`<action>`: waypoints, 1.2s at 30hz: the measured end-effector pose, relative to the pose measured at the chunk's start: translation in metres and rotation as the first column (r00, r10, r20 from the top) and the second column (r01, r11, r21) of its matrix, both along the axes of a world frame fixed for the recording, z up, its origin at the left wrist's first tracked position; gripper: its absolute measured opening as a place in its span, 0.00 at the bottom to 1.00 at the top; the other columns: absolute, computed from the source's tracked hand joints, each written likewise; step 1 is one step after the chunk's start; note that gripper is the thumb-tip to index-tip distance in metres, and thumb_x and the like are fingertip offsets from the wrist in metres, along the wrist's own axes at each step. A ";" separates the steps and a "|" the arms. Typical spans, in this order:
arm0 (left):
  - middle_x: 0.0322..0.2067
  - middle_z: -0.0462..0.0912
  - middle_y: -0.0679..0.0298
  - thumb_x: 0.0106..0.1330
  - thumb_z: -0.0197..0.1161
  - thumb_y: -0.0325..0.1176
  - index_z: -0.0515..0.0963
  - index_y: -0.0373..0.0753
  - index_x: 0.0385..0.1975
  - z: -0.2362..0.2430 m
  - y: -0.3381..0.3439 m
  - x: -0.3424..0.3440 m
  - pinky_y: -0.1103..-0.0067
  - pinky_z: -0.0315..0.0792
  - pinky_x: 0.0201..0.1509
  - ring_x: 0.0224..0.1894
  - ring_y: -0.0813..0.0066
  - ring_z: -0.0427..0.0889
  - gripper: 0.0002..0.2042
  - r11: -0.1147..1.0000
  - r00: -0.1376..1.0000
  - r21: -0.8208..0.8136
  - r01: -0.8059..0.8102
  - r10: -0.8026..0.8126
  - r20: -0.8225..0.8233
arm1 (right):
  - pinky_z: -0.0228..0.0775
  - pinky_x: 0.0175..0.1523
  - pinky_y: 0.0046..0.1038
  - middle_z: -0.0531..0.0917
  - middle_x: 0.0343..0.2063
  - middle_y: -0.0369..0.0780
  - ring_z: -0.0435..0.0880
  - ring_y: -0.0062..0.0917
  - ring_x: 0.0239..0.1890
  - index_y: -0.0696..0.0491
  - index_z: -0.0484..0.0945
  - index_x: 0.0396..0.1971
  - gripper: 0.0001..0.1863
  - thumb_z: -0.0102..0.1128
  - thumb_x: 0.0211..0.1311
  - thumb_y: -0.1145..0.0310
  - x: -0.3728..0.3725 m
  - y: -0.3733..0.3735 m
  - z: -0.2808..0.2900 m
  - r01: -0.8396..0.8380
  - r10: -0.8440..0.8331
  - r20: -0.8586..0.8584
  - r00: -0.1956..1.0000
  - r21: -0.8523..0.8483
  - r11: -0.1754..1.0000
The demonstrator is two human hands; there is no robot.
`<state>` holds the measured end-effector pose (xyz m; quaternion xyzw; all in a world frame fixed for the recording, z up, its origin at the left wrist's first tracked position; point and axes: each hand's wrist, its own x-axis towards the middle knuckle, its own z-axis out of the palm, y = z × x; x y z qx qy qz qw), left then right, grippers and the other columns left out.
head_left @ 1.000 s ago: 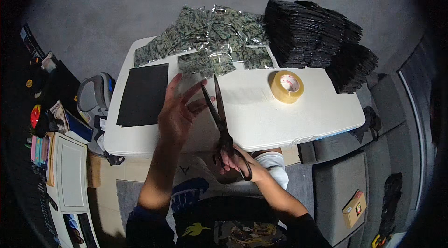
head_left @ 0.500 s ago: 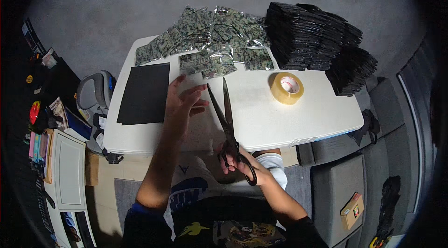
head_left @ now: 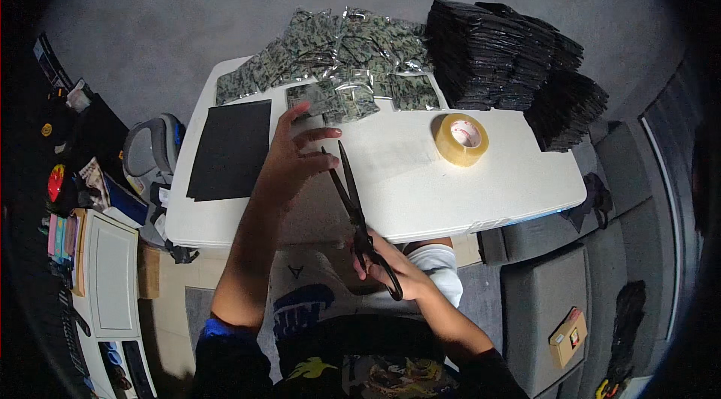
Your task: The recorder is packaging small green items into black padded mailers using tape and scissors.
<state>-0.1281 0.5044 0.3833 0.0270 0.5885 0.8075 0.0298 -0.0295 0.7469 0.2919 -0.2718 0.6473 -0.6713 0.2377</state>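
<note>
My right hand point(head_left: 375, 262) grips the handles of a pair of long black scissors point(head_left: 355, 211) above the table's near edge. The blades point away from me and stand slightly apart. My left hand point(head_left: 297, 155) is raised beside the blade tips, its fingers spread and curved with nothing visible between them. Its thumb comes close to the tips; I cannot tell if they touch. Left of that hand lies a stack of flat black sheets point(head_left: 229, 150). A roll of clear yellowish tape point(head_left: 461, 140) sits on the right side of the white table point(head_left: 405, 196).
Several camouflage-patterned items in clear plastic packets point(head_left: 330, 46) cover the far edge. Stacks of folded black plastic bags point(head_left: 503, 57) rise at the far right. A grey sofa point(head_left: 533, 309) with a small cardboard box point(head_left: 568, 337) is to the right; a white cabinet point(head_left: 113, 271) stands left.
The scissor blades have closed partway and swung a little left. My left hand has turned, its index finger moving up and away while the thumb stays near the tips.
</note>
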 end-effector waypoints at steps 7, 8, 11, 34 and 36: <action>0.58 0.79 0.49 0.58 0.71 0.17 0.54 0.45 0.76 0.007 -0.008 -0.014 0.67 0.84 0.57 0.58 0.57 0.82 0.46 0.964 0.999 -0.261 0.044 -0.043 0.011 | 0.71 0.47 0.26 0.77 0.38 0.36 0.76 0.22 0.39 0.58 0.65 0.68 0.32 0.54 0.67 0.60 -0.005 0.006 -0.005 0.018 -0.015 -0.054 0.998 0.044 0.999; 0.58 0.79 0.49 0.58 0.71 0.17 0.54 0.45 0.76 0.007 -0.008 -0.015 0.67 0.84 0.57 0.58 0.57 0.82 0.46 0.964 0.999 -0.260 0.047 -0.046 0.011 | 0.71 0.46 0.27 0.76 0.37 0.37 0.76 0.23 0.39 0.57 0.67 0.63 0.28 0.59 0.66 0.63 -0.006 0.007 -0.007 0.043 -0.040 -0.078 0.996 0.039 0.998; 0.56 0.80 0.47 0.53 0.76 0.18 0.52 0.40 0.76 0.003 -0.009 -0.019 0.67 0.82 0.53 0.51 0.62 0.85 0.50 0.960 0.998 -0.274 0.051 -0.055 -0.008 | 0.70 0.46 0.29 0.76 0.36 0.38 0.75 0.25 0.39 0.57 0.69 0.58 0.24 0.64 0.65 0.67 -0.007 0.006 -0.004 0.072 -0.067 -0.085 0.994 0.060 0.996; 0.51 0.86 0.52 0.53 0.80 0.20 0.47 0.50 0.80 0.035 -0.009 -0.046 0.77 0.84 0.51 0.41 0.70 0.89 0.57 0.985 0.968 -0.169 0.034 -0.074 -0.239 | 0.71 0.35 0.23 0.75 0.42 0.41 0.74 0.22 0.37 0.56 0.58 0.69 0.42 0.58 0.70 0.40 0.012 0.002 -0.021 -0.277 0.306 0.386 0.870 -0.130 0.952; 0.53 0.85 0.50 0.54 0.80 0.20 0.48 0.50 0.79 0.047 -0.004 -0.050 0.76 0.84 0.50 0.42 0.70 0.89 0.56 0.954 0.958 -0.294 0.062 -0.139 -0.249 | 0.71 0.35 0.23 0.75 0.42 0.41 0.75 0.22 0.38 0.57 0.58 0.69 0.41 0.58 0.69 0.43 0.005 0.006 -0.066 -0.274 0.345 0.409 0.845 -0.223 0.935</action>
